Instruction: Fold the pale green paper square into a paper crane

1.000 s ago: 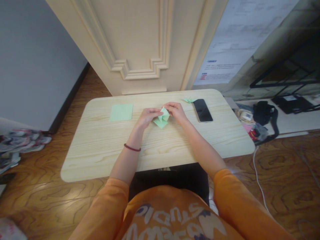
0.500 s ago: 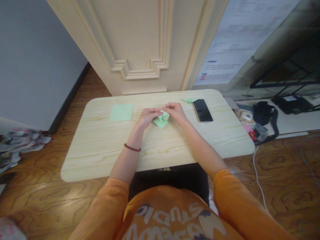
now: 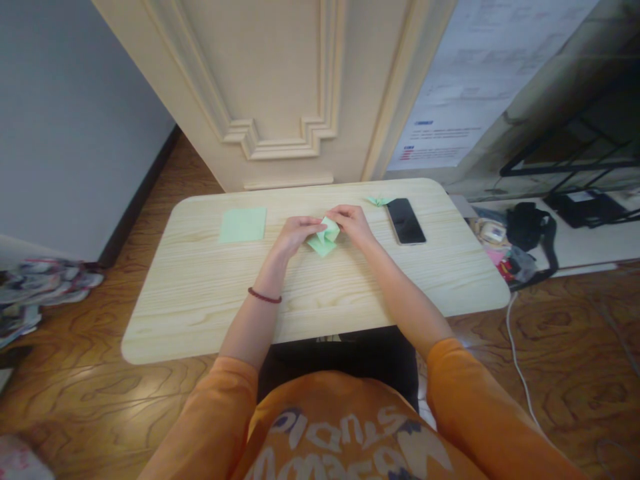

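1. A pale wooden worktop [image 3: 200, 300] is filling the middle of the frame.
2. The left hand [image 3: 296, 233] and right hand [image 3: 353, 222] are meeting at upper centre, both pinching one paper.
3. A dark phone [image 3: 405, 221] is lying to their right, a flat green sheet [image 3: 243, 225] to their left.
4. The folded green paper [image 3: 324, 237] is sitting between the fingertips; it looks light, thin and easily creased, best gripped at its folded edges.
5. A tiny green piece [image 3: 379, 200] is resting beside the phone.

Bare tabletop [image 3: 210, 307] across the near half, passable either side of the forearms. Middle blocked by left hand [image 3: 295, 233] and right hand [image 3: 354, 222] pinching a folded paper [image 3: 323, 241]. Far left taken by a flat green sheet [image 3: 243, 225]. Far right taken by a phone [image 3: 405, 221], small paper figure [image 3: 379, 200] just beside its far end. Bare strips between.
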`<state>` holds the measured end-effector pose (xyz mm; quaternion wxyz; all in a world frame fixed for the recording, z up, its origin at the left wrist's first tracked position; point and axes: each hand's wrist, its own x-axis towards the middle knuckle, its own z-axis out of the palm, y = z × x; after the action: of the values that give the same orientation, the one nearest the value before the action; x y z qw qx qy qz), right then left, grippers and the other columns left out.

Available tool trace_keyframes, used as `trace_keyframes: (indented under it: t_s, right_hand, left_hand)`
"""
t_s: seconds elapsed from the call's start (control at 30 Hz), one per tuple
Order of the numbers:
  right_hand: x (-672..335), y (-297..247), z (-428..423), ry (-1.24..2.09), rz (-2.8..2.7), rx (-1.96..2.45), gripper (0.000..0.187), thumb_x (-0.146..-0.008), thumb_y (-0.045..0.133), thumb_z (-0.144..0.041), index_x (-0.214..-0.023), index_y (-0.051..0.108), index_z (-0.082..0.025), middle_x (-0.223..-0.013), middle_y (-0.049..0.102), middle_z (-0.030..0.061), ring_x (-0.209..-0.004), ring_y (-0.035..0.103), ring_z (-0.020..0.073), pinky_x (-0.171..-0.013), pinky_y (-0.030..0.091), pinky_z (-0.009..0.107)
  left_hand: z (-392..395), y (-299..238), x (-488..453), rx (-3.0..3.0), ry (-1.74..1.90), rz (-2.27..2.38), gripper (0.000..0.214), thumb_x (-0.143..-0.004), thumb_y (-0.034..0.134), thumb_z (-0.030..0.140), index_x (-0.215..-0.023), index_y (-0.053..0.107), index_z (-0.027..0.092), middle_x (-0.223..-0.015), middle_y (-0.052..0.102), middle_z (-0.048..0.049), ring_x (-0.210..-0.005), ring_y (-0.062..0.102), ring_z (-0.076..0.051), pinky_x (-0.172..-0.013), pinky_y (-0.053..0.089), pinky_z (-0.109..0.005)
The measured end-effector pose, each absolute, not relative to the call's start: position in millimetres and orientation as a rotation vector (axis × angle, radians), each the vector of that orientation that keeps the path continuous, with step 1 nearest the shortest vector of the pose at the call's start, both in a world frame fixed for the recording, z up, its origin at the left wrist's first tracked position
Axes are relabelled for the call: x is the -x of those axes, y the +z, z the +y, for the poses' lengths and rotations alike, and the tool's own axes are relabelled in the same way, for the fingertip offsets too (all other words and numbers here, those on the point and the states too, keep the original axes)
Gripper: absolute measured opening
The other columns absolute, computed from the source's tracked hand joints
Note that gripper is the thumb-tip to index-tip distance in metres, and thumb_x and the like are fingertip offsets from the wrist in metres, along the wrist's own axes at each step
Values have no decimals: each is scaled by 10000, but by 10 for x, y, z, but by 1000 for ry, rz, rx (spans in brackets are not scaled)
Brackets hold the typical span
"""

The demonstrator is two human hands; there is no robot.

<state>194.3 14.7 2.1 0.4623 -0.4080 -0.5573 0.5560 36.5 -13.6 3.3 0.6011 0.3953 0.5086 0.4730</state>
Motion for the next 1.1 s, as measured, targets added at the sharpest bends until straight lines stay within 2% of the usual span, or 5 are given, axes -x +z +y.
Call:
trace_keyframes:
  t_s: [0.23,0.53,0.9,1.1]
  right_hand:
    - [-1937,7,154,1337,-1320,1010,282,-621,746,-433,-669,654,-171,-578,565,-17,-537,416,95,-510,311,249]
    - [-1941,62,128,1254,-1292,997,317,-637,736,-472,-661,625,-176,-570,511,-31,-563,430,99,-521,335,248]
    - [-1938,90,99,1184,-1335,1042,327,-672,714,-503,-704,641,-186,-635,560,-2,-601,463,120,-522,346,255]
    - [-1932,89,107,1167,-1342,971,303,-667,734,-468,-694,651,-178,-681,611,12,-648,515,131,-601,408,271]
  left_hand:
    - [-151,53,-361,-896,1102,1119,427,-352,924,320,-703,757,144,-704,730,-49,-650,618,-150,-725,484,-302]
    - [-133,39,-363,-923,1145,1100,412,-427,894,318,-782,765,152,-802,751,-64,-760,653,-181,-798,482,-317]
    - [-169,117,-380,-867,1109,1127,391,-448,880,282,-792,753,147,-804,745,-58,-724,638,-163,-747,479,-297]
    - [-184,144,-387,-855,1091,1144,398,-435,881,290,-781,742,152,-778,737,-50,-702,634,-166,-712,485,-301]
